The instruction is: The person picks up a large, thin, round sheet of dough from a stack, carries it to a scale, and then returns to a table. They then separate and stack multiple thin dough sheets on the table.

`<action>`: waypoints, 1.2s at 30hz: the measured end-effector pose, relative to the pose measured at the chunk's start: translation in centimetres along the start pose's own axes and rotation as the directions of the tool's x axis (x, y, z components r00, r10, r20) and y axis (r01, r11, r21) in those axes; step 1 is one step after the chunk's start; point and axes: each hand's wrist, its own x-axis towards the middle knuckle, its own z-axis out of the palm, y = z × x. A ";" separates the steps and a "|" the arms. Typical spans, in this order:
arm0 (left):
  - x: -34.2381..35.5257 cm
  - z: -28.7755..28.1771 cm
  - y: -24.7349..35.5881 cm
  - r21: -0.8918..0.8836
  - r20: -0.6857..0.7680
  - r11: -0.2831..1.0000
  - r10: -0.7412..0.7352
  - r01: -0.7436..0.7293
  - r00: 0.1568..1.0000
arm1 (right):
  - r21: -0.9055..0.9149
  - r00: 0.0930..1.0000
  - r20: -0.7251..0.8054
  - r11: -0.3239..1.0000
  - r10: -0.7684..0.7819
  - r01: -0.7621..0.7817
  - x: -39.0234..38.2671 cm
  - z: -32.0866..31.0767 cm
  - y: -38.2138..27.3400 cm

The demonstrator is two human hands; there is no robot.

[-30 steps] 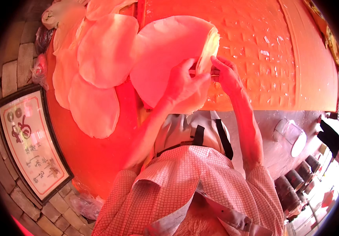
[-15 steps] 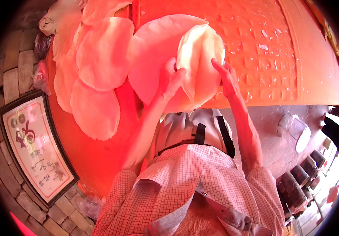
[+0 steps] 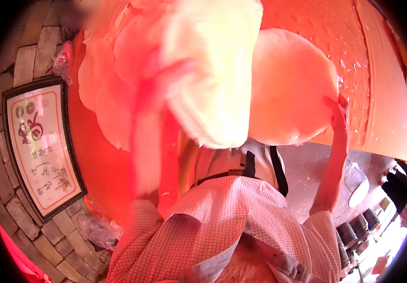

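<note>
A thin, pale round sheet [image 3: 213, 70], like flat dough, is raised in front of me, blurred and bright. My left hand [image 3: 163, 78] grips its left side, thumb across the face; motion smears the fingers. On the right, a second round sheet [image 3: 293, 85] lies flat, its near edge at the table's front. My right hand [image 3: 338, 113] pinches that sheet's right edge, thumb on top and the other fingers partly hidden. Several overlapping round sheets [image 3: 104, 94] are spread on the left, partly behind my left arm.
The orange-red table [image 3: 383, 108] has pale scraps on its rough right part. A framed sign [image 3: 45, 146] leans by a brick surface at left, with plastic bags [image 3: 100, 231] near it. To the lower right are a clear container [image 3: 356, 184] and several dark cylinders [image 3: 359, 228].
The two sheets, overlapping half a second ago, are now apart. My left hand has lifted one up and leftward; my right hand has moved right to the other's edge. The view has shifted slightly.
</note>
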 end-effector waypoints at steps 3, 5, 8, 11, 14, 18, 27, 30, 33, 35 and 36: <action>-4.1 -8.5 1.4 0.034 -0.243 0.999 0.035 -0.027 0.970 | -0.045 0.997 0.002 0.996 0.081 -0.081 0.6 -3.9 2.8; -4.1 -15.4 -2.6 -0.016 -0.288 0.999 -0.039 0.036 0.957 | -0.037 0.995 -0.090 0.998 0.048 -0.051 -0.1 -5.1 4.2; -7.8 -24.9 -7.6 0.174 -0.552 0.894 -0.258 0.412 0.793 | -0.029 0.998 -0.067 1.000 0.002 -0.004 0.8 -4.5 4.8; -7.5 -25.8 -13.2 0.603 -0.716 0.661 0.201 0.447 0.669 | -0.180 0.990 -0.036 0.976 -0.134 0.125 -0.7 -2.1 1.5; -5.0 -19.6 -13.5 0.550 -0.407 0.834 0.221 0.045 0.886 | -0.295 0.980 0.051 0.934 -0.195 0.201 -1.6 0.8 -5.4; -2.3 -5.5 -10.5 0.187 -0.141 0.981 -0.028 0.055 0.990 | -0.255 0.889 0.230 0.857 -0.396 0.448 -0.1 3.6 -16.1; 0.7 5.8 -13.6 -0.495 0.449 0.699 -0.303 0.516 0.841 | -0.661 0.392 0.722 -0.402 -0.569 0.634 -9.9 14.7 -24.2; 1.2 5.3 -16.0 -0.767 0.620 0.250 0.054 0.591 0.782 | -0.617 0.469 0.739 -0.206 -0.484 0.759 -8.3 18.4 -14.2; 0.7 8.2 -13.9 -0.795 0.202 0.519 -0.259 0.313 0.945 | -0.492 0.205 0.859 -0.642 -0.470 0.588 -11.7 19.3 -6.5; 0.6 8.2 -16.9 -0.886 0.298 0.331 -0.126 0.323 0.946 | -0.431 0.388 0.588 0.130 -0.710 0.893 -13.9 25.0 -4.5; 0.3 7.0 -17.3 -0.922 0.291 0.249 -0.056 0.296 0.955 | -0.196 0.443 0.421 0.398 -0.791 0.896 -15.1 28.6 -4.2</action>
